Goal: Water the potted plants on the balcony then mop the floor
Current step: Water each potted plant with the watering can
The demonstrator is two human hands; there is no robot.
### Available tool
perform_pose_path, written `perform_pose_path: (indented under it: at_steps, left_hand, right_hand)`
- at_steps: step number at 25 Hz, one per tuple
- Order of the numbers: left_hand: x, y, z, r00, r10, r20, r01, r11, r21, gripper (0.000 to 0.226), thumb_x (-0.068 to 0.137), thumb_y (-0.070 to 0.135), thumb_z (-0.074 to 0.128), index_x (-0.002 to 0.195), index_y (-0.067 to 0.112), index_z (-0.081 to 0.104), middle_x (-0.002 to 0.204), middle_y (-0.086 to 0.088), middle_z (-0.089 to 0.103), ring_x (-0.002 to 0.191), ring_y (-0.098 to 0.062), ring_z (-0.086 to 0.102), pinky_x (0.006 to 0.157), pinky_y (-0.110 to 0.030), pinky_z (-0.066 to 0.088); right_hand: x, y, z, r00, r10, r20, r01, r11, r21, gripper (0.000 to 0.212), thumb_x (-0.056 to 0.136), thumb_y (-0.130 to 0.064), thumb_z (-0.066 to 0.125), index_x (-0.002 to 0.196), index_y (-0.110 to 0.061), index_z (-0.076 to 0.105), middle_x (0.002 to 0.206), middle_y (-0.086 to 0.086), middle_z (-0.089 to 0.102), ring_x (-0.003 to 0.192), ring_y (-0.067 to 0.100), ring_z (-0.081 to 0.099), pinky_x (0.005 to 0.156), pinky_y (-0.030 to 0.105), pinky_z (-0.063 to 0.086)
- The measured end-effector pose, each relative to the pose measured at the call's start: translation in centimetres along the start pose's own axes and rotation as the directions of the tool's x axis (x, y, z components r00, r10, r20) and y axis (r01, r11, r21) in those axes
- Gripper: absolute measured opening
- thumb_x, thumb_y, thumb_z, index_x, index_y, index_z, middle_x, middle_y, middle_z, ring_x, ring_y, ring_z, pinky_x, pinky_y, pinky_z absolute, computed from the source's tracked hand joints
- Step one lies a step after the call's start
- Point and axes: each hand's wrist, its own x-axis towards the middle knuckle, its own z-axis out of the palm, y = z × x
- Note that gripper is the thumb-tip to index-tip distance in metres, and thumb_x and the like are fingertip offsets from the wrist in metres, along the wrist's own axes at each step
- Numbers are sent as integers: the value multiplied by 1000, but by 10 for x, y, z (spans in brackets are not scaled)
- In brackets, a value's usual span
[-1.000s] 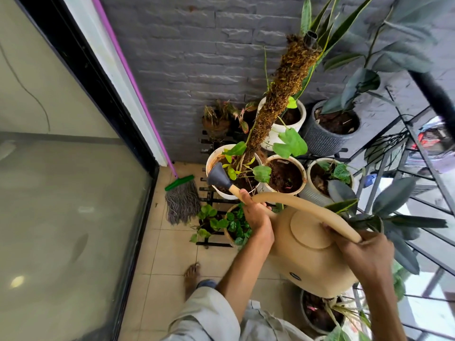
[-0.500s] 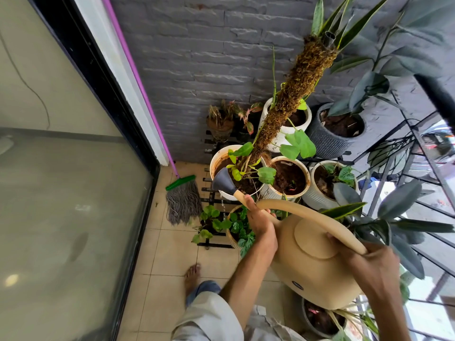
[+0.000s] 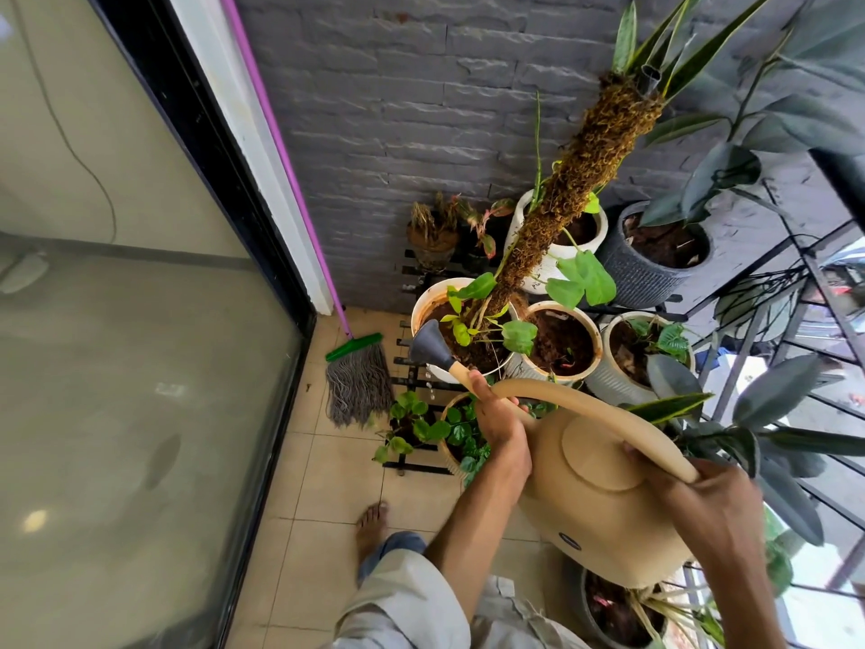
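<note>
While my right hand [image 3: 702, 503] grips the rear end of the arched handle, I hold the beige watering can [image 3: 604, 503] tilted forward, my left hand [image 3: 498, 414] curled round its spout just behind the dark rose [image 3: 428, 344]. The rose sits at the near rim of the white pot [image 3: 423, 304] with the moss pole [image 3: 575, 185]. The mop [image 3: 358, 381] leans in the corner, its purple handle against the door frame, head on the tiled floor [image 3: 327, 498].
</note>
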Motion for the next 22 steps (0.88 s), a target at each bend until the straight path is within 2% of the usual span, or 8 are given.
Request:
perform_pose_path:
  at_steps: [4,7,9,12,15,16,19,22]
  left_hand:
    - [-1,0,-4,1000,5,-29,-5,1000,-5,123,35,101,44,115,11,70,72,0,62,61,-14,62,62,-28,53]
    - [-1,3,-7,1000,-5,-24,5,1000,-7,112,55,97,42,117,8,70,75,-2,62,65,-16,62,65,-30,54]
    - [-2,6,-8,1000,-7,-26,7,1000,3,113,48,94,41,116,8,70,76,-3,62,64,-15,61,62,-28,52]
    - [-3,10,-10,999,20,-33,-20,1000,4,113,44,94,41,114,9,69,72,-2,60,59,-14,60,58,-27,50]
    - [0,11,-16,1000,14,-18,-14,1000,-4,94,77,88,46,121,7,69,73,-2,61,61,-14,60,61,-28,51]
    - [1,11,-18,1000,13,-20,-13,1000,-11,90,82,85,47,123,8,68,73,-1,61,61,-14,61,62,-28,51]
    - [-1,17,-22,1000,18,-20,-18,1000,-21,100,70,88,45,128,9,66,74,0,60,61,-13,60,59,-26,50]
    - [-2,23,-24,999,30,-36,-32,998,-53,110,58,88,44,130,8,64,74,-1,59,60,-12,59,55,-24,50]
  right_hand:
    - [3,4,3,1000,-6,9,6,1000,-1,18,77,-37,88,80,-20,82,54,12,68,58,41,64,53,50,56]
    - [3,4,5,1000,-18,21,18,1000,-5,20,77,-39,87,84,-20,83,59,12,70,62,40,64,55,50,57]
    - [3,3,6,1000,-15,23,15,1000,1,20,76,-41,87,79,-21,82,60,13,70,64,40,64,58,49,57]
    - [3,3,9,999,-17,33,16,1000,11,30,76,-42,87,58,-24,72,61,21,67,65,45,63,58,49,56]
    - [1,1,13,999,-8,48,7,1000,19,31,77,-44,87,57,-27,71,61,20,68,66,46,64,57,51,56]
    - [0,1,14,999,-9,47,8,1000,18,32,76,-45,87,56,-25,71,60,19,68,65,46,64,57,52,56]
    - [0,-1,18,999,-15,44,13,999,30,30,75,-41,88,55,-28,70,61,17,70,66,44,66,57,54,57]
    - [-1,-2,20,998,-2,66,0,999,32,40,73,-48,87,62,-12,74,63,20,70,59,41,63,58,55,58]
